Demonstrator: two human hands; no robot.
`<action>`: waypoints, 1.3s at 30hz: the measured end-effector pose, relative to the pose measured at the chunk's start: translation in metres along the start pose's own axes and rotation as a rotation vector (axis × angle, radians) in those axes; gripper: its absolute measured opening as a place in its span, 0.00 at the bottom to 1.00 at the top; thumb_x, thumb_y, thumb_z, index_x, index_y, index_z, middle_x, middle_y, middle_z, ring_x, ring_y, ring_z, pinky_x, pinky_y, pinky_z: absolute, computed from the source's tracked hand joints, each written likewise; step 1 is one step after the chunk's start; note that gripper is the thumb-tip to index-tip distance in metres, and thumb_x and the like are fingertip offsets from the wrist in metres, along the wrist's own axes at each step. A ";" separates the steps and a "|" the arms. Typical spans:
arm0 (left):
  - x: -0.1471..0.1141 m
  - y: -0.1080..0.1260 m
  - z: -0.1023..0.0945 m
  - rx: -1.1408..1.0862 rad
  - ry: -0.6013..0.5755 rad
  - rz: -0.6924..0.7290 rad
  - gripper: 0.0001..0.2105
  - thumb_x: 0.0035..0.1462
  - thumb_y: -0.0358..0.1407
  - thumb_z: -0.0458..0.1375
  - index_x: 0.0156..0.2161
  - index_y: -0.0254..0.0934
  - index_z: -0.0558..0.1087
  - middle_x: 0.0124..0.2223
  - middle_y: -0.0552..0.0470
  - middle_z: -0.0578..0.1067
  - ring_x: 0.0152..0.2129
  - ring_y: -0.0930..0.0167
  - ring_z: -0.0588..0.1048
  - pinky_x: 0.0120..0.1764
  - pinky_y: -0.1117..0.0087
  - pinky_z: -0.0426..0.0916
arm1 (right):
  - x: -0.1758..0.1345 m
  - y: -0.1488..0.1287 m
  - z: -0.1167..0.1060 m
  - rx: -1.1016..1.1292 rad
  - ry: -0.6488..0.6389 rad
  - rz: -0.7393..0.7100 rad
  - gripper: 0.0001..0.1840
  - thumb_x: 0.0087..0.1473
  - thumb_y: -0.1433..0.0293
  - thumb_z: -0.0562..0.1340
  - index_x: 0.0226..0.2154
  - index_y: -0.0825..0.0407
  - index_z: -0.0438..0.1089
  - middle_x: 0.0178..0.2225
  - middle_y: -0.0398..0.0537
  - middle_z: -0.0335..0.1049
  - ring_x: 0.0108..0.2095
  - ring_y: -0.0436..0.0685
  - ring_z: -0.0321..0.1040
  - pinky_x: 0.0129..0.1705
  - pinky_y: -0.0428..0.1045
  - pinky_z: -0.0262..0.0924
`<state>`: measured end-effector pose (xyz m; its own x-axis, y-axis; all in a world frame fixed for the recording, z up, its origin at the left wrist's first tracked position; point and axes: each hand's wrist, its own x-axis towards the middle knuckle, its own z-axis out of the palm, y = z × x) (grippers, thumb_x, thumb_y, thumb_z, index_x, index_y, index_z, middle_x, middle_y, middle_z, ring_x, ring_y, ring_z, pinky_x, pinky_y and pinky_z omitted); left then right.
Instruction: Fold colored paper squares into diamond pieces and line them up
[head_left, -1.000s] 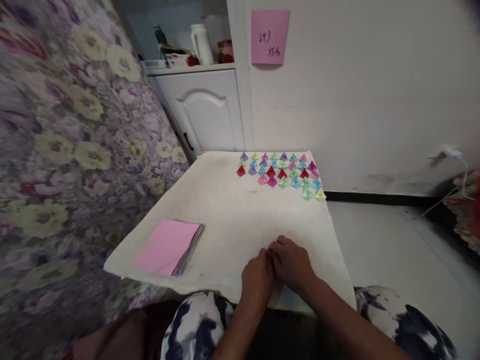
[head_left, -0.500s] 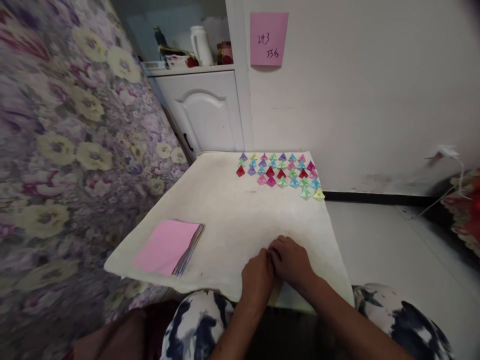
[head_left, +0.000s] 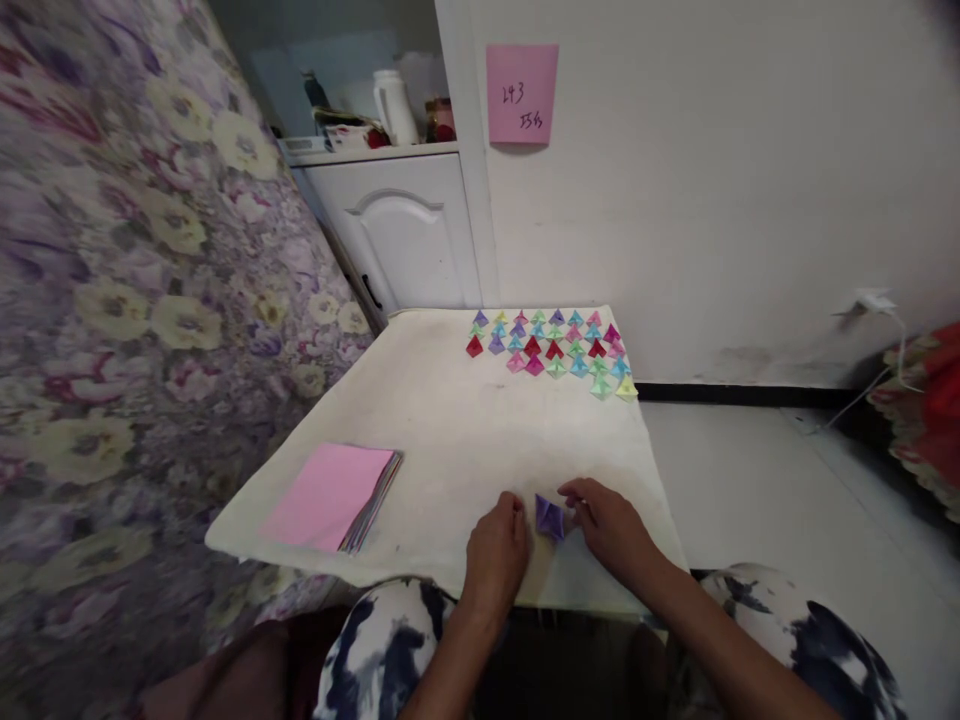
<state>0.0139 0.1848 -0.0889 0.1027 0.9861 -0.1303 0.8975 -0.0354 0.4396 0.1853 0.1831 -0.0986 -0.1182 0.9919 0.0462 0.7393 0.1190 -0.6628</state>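
A small purple folded paper piece (head_left: 550,518) lies on the cream cloth of the table near the front edge, between my two hands. My left hand (head_left: 498,552) rests just to its left, fingers curled in and nothing visible in them. On the other side, my right hand (head_left: 609,525) is open, its fingertips close to the paper's right corner with a slight gap. Farther back, several small folded paper pieces (head_left: 555,349) in red, pink, green, blue, purple and yellow stand in rows.
A stack of coloured paper sheets (head_left: 328,495), pink on top, lies at the table's left front. Floral curtain (head_left: 165,280) hangs along the left. A white cabinet (head_left: 401,235) and a wall with a pink note (head_left: 523,95) stand behind. My knees flank the front edge.
My hands were together over something hidden; now they have parted, and the purple folded paper shows between them. The view has shifted slightly.
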 end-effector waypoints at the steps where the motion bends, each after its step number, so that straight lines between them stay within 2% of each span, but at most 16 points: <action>1: 0.000 0.000 0.000 -0.021 0.006 0.018 0.09 0.59 0.32 0.45 0.42 0.39 0.65 0.36 0.49 0.76 0.34 0.68 0.74 0.34 0.71 0.61 | -0.001 0.000 0.000 -0.003 0.009 -0.008 0.15 0.54 0.76 0.51 0.42 0.50 0.67 0.39 0.46 0.70 0.39 0.53 0.68 0.40 0.46 0.57; 7: 0.003 0.001 0.006 -0.215 0.065 0.096 0.10 0.57 0.31 0.47 0.43 0.38 0.67 0.34 0.51 0.75 0.32 0.70 0.73 0.35 0.72 0.62 | -0.002 -0.002 0.000 -0.036 0.013 -0.009 0.12 0.55 0.74 0.52 0.38 0.49 0.68 0.38 0.45 0.70 0.39 0.53 0.67 0.41 0.46 0.55; 14: 0.008 0.003 0.012 -0.202 0.037 0.075 0.07 0.52 0.31 0.54 0.38 0.39 0.69 0.32 0.53 0.74 0.30 0.71 0.71 0.33 0.73 0.61 | -0.003 -0.012 0.000 -0.068 -0.034 -0.002 0.10 0.55 0.73 0.52 0.34 0.48 0.69 0.34 0.43 0.67 0.34 0.51 0.66 0.36 0.45 0.54; 20: 0.009 0.003 0.012 -0.202 0.015 0.062 0.09 0.52 0.29 0.53 0.39 0.39 0.70 0.30 0.54 0.74 0.29 0.71 0.72 0.32 0.74 0.60 | -0.004 -0.015 0.005 -0.099 -0.035 0.030 0.07 0.52 0.71 0.57 0.34 0.47 0.69 0.36 0.43 0.63 0.32 0.50 0.65 0.33 0.44 0.54; 24: 0.009 0.001 0.012 -0.236 0.030 0.074 0.09 0.54 0.30 0.51 0.40 0.38 0.70 0.34 0.52 0.76 0.31 0.71 0.73 0.35 0.73 0.63 | -0.002 -0.013 0.006 -0.088 0.009 0.066 0.07 0.51 0.70 0.58 0.36 0.48 0.67 0.37 0.44 0.61 0.30 0.49 0.65 0.32 0.45 0.54; 28: 0.010 -0.001 0.012 -0.271 0.076 0.095 0.12 0.57 0.29 0.47 0.43 0.38 0.69 0.41 0.49 0.75 0.39 0.69 0.72 0.42 0.70 0.64 | -0.006 -0.012 0.005 -0.065 -0.003 0.071 0.06 0.52 0.69 0.57 0.36 0.48 0.65 0.37 0.43 0.63 0.29 0.50 0.66 0.33 0.46 0.55; 30: 0.011 -0.001 0.012 -0.286 0.091 0.111 0.13 0.56 0.28 0.46 0.45 0.37 0.69 0.44 0.48 0.74 0.42 0.69 0.71 0.45 0.68 0.63 | -0.009 -0.014 0.005 -0.051 -0.022 0.076 0.10 0.50 0.68 0.59 0.38 0.48 0.64 0.37 0.44 0.63 0.30 0.51 0.66 0.33 0.46 0.55; 35: 0.014 -0.001 0.014 -0.323 0.089 0.195 0.16 0.57 0.27 0.45 0.48 0.37 0.68 0.44 0.47 0.73 0.42 0.70 0.71 0.47 0.68 0.64 | -0.013 -0.018 0.010 -0.073 -0.079 0.086 0.28 0.44 0.70 0.62 0.49 0.47 0.58 0.46 0.48 0.61 0.33 0.53 0.68 0.33 0.47 0.57; 39: 0.015 -0.001 0.012 -0.332 0.085 0.233 0.15 0.56 0.27 0.45 0.45 0.37 0.69 0.42 0.47 0.72 0.40 0.70 0.70 0.45 0.69 0.64 | -0.010 -0.016 0.014 -0.095 -0.064 0.043 0.30 0.46 0.76 0.56 0.53 0.47 0.55 0.47 0.49 0.60 0.34 0.53 0.67 0.35 0.47 0.58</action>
<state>0.0200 0.1972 -0.1023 0.2387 0.9682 0.0749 0.6660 -0.2194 0.7129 0.1651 0.1702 -0.0990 -0.1250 0.9917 -0.0307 0.8036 0.0830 -0.5894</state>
